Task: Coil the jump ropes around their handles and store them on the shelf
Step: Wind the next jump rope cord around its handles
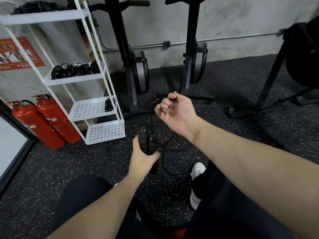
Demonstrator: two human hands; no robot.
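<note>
The person's left hand is wrapped around two black ribbed foam jump-rope handles, held side by side and upright, their capped tops pointing away from the body. From those tops a thin black rope cord rises in a loop to the right hand, which is turned palm-up with its fingers curled in; the cord is pinched between thumb and forefinger at the top of the fist. More of the same cord hangs down beside the handles and trails in loose curves over the dark speckled rubber floor, just ahead of a white sneaker on the person's foot.

To the left stands a white metal tiered shelf with perforated trays. Its second tier carries a row of coiled black jump ropes, the third holds a single coiled black rope bundle at its right edge, and the top tier bears a blurred dark heap whose nature cannot be made out. Two red fire extinguishers lean against the wall beside the shelf, under a red wall poster. Two black upright rowing machines stand against the grey concrete wall behind.
</note>
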